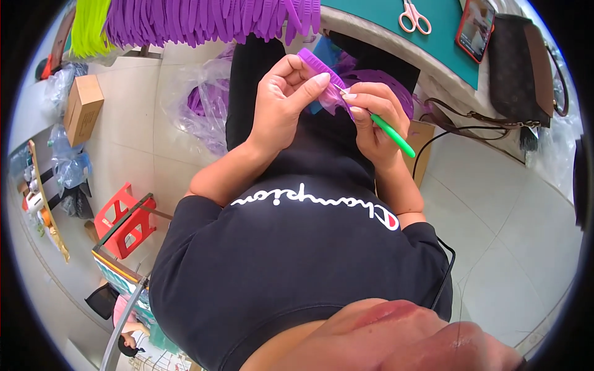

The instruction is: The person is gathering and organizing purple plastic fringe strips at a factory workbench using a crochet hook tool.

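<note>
My left hand [286,99] pinches a purple ribbed strip [317,65], soft-looking like a silicone strap, between thumb and fingers. The strip slants down toward my right hand [378,117]. That hand is closed round a slim green-handled tool [393,135], whose handle end points down and right. Its thin tip reaches the strip's edge between my two hands; the exact shape of the tip is too small to tell. Thin purple scraps or film hang beside the strip there. Both hands are held up in front of my body, above my lap.
Many purple strips [204,21] hang in a row at the table edge, with lime-green ones [91,28] at their left. Pink-handled scissors [414,17], a phone [475,28] and a brown bag [520,68] lie at the upper right. A red stool [127,219] stands at left.
</note>
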Demonstrator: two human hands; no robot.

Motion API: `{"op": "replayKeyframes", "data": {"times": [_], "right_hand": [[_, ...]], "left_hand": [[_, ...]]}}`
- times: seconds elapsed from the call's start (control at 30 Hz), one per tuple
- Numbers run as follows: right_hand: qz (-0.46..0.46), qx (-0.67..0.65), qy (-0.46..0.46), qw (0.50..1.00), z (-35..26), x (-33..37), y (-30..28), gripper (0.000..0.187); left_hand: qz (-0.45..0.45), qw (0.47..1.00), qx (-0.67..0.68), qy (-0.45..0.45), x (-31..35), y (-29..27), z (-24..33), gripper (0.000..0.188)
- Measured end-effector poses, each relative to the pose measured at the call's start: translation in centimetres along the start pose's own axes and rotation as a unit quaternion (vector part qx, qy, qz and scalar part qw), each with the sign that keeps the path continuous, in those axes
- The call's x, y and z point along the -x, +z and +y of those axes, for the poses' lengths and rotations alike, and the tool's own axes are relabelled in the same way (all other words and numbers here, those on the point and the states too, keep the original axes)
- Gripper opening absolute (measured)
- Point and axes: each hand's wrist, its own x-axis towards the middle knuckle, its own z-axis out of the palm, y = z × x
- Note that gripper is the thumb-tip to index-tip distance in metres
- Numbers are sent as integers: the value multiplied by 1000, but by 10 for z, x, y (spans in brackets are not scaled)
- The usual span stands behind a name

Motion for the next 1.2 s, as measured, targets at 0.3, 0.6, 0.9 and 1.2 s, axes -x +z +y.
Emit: {"op": "replayKeyframes", "data": {"times": [0.3, 0.6, 0.9, 1.2], "right_hand": [[-37, 153, -47, 986, -5, -6, 1, 8], [56, -295, 269, 915, 5, -13, -20, 15], [-66, -442, 315, 837, 7, -10, -28, 33], [-159, -706, 9, 690, 34, 5, -96, 31]], "left_hand": [[2, 998, -46, 38, 0, 0, -3, 8], [-9, 1000, -4, 29, -6, -7, 3, 11], [-7, 969, -239, 61, 2, -15, -24, 13], [60, 851, -520, -29, -17, -111, -91, 10]]}}
